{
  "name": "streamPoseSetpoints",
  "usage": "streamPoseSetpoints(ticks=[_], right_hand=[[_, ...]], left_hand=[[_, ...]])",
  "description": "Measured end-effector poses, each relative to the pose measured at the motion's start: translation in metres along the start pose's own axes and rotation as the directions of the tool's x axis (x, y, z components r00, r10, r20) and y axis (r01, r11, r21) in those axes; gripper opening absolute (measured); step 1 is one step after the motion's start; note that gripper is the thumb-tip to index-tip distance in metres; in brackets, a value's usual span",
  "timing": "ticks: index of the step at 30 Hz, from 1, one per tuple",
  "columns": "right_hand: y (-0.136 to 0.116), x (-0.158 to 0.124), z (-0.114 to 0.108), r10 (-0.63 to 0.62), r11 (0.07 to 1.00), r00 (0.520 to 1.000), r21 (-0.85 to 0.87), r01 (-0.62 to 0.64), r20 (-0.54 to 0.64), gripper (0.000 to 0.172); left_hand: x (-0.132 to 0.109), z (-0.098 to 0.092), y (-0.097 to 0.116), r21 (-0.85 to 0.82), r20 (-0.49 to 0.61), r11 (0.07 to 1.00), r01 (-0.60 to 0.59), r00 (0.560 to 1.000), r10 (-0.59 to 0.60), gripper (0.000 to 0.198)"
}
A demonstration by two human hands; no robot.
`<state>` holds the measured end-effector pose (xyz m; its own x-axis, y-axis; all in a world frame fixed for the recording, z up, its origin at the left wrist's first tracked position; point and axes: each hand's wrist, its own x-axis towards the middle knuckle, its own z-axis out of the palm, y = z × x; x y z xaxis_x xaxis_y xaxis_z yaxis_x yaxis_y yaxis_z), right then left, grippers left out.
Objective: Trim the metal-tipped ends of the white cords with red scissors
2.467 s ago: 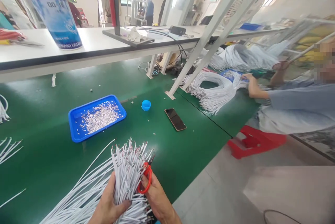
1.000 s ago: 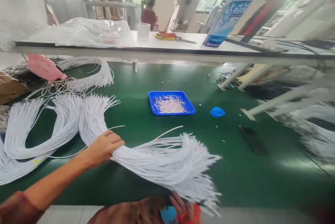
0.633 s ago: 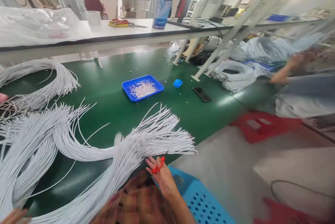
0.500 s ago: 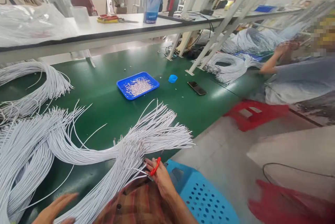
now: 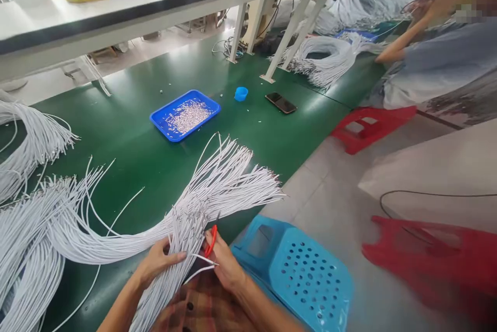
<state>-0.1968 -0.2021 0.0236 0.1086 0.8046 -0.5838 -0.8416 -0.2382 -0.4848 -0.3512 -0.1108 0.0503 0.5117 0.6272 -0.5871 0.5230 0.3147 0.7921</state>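
Observation:
A thick bundle of white wires (image 5: 161,283) runs up from my lap onto the green table. My left hand (image 5: 155,262) grips it from the left, thumb across the top, some fingers hidden underneath. To the right of the bundle, my right hand (image 5: 229,269) is closed on red-handled scissors (image 5: 212,241); a dark tip points up and the rest is hidden. Two loose white wires (image 5: 202,271) stick out to the right and end at my right fingers; whether they are pinched I cannot tell. A second wire bundle (image 5: 233,192) lies just beyond, its cut ends fanned out.
A blue tray (image 5: 155,117) of small metal pieces, a blue cup (image 5: 241,94) and a phone (image 5: 281,102) lie farther back on the green table (image 5: 128,140). A blue stool (image 5: 310,270) stands at right. A co-worker (image 5: 438,57) sits beyond the red stool (image 5: 373,122).
My left hand has moved right and up from the lower left and now grips the wire bundle. The right hand keeps the scissors. The view has tilted down and shifted.

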Motion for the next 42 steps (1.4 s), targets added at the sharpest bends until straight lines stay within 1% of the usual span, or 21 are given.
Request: streamPoseSetpoints(ticks=[1, 3, 6, 10, 13, 15, 19, 21, 23, 26, 30, 34, 42], right_hand=[[-0.001, -0.001, 0.004, 0.01, 1.0, 0.999, 0.022, -0.01, 0.032, 0.034], [-0.003, -0.006, 0.011, 0.008, 0.999, 0.998, 0.05, -0.011, 0.065, 0.035], [-0.003, -0.016, 0.019, -0.009, 0.998, 0.997, 0.066, 0.004, 0.079, 0.03], [0.0, -0.021, 0.028, -0.013, 0.997, 0.993, 0.081, 0.003, 0.119, 0.027], [0.002, -0.022, 0.031, -0.039, 0.996, 0.989, 0.085, 0.027, 0.141, 0.029], [0.002, -0.023, 0.033, -0.055, 0.996, 0.989, 0.083, 0.044, 0.134, 0.03], [0.003, -0.029, 0.04, -0.069, 0.997, 0.987, 0.054, 0.062, 0.146, 0.035], [0.004, -0.032, 0.043, -0.071, 0.997, 0.983, 0.035, 0.066, 0.17, 0.037], [0.005, -0.034, 0.045, -0.071, 0.997, 0.98, 0.029, 0.067, 0.184, 0.036], [0.008, -0.032, 0.045, -0.069, 0.997, 0.982, 0.037, 0.063, 0.175, 0.032], [0.012, -0.026, 0.041, -0.071, 0.996, 0.989, 0.062, 0.064, 0.129, 0.028], [0.012, -0.025, 0.04, -0.052, 0.997, 0.99, 0.063, 0.044, 0.133, 0.024], [0.012, -0.025, 0.042, -0.028, 0.999, 0.99, 0.032, 0.023, 0.141, 0.03]], left_hand=[[-0.003, 0.0, 0.0, -0.116, 0.03, 0.993, 0.004, 1.0, -0.001, 0.06], [-0.012, -0.002, -0.003, -0.328, 0.065, 0.945, 0.021, 0.998, 0.0, 0.064], [-0.025, -0.006, -0.009, -0.494, 0.081, 0.868, 0.041, 0.997, -0.002, 0.061], [-0.032, -0.013, -0.016, -0.611, 0.087, 0.792, 0.02, 0.995, 0.042, 0.057], [-0.032, -0.017, -0.023, -0.672, 0.089, 0.741, -0.01, 0.992, 0.094, 0.052], [-0.032, -0.018, -0.028, -0.725, 0.098, 0.689, -0.019, 0.987, 0.13, 0.047], [-0.035, -0.019, -0.034, -0.831, 0.134, 0.556, 0.009, 0.974, 0.184, 0.041], [-0.036, -0.019, -0.033, -0.862, 0.146, 0.506, 0.03, 0.971, 0.191, 0.04], [-0.037, -0.019, -0.033, -0.881, 0.152, 0.472, 0.044, 0.969, 0.195, 0.04], [-0.037, -0.021, -0.035, -0.887, 0.158, 0.459, 0.046, 0.965, 0.208, 0.04], [-0.035, -0.024, -0.041, -0.867, 0.155, 0.497, 0.024, 0.962, 0.225, 0.043], [-0.035, -0.024, -0.044, -0.868, 0.154, 0.496, 0.011, 0.956, 0.248, 0.044], [-0.037, -0.022, -0.041, -0.87, 0.16, 0.493, -0.001, 0.945, 0.285, 0.043]])
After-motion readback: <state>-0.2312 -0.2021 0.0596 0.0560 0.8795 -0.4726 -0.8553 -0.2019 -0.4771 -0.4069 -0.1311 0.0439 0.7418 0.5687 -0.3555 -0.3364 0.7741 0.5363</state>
